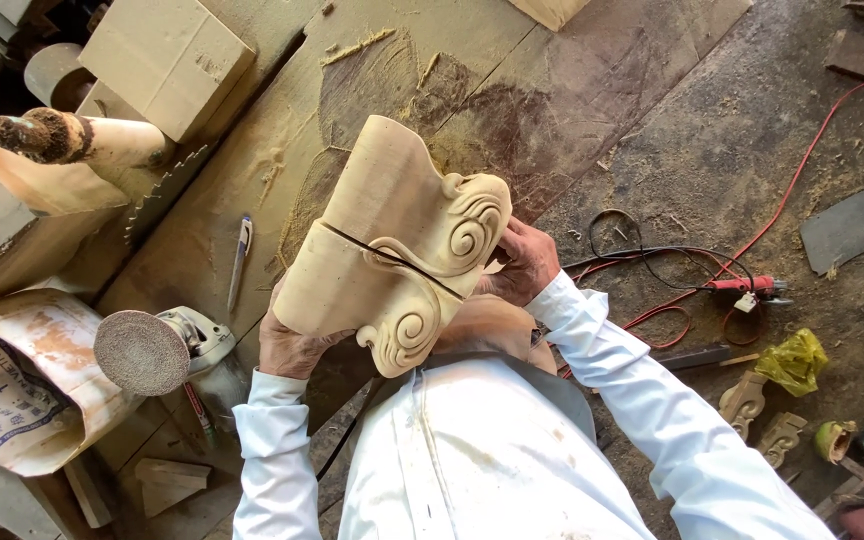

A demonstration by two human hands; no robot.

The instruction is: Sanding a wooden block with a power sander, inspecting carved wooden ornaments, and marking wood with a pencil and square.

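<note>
I hold a large pale carved wooden bracket with scroll ornaments (392,245) up in front of my chest, above the dusty wooden workbench (252,160). My left hand (290,345) grips its lower left end from beneath, fingers closed against the wood. My right hand (524,262) supports the right side just behind the upper scroll; its fingers are pressed to the carving, though most of them are hidden behind the piece. A dark narrow cut or crack runs across the bracket's face, between the two carved spirals. The bracket is tilted, its plain curved end pointing away from me.

On the bench to my left lies an angle grinder with a round sanding disc (157,350), close beside my left sleeve. A blue and white pen (240,250) lies further up the bench. A pale rectangular wood block (167,55) rests at the top left, and a printed paper sack (17,385) sits at the left edge.

On the dirt floor to my right, a red cable (802,170) and a black cable (642,255) trail to a small red tool (747,287). Nearby lie a crumpled yellow bag (795,360) and two small carved wooden ornaments (757,415).
</note>
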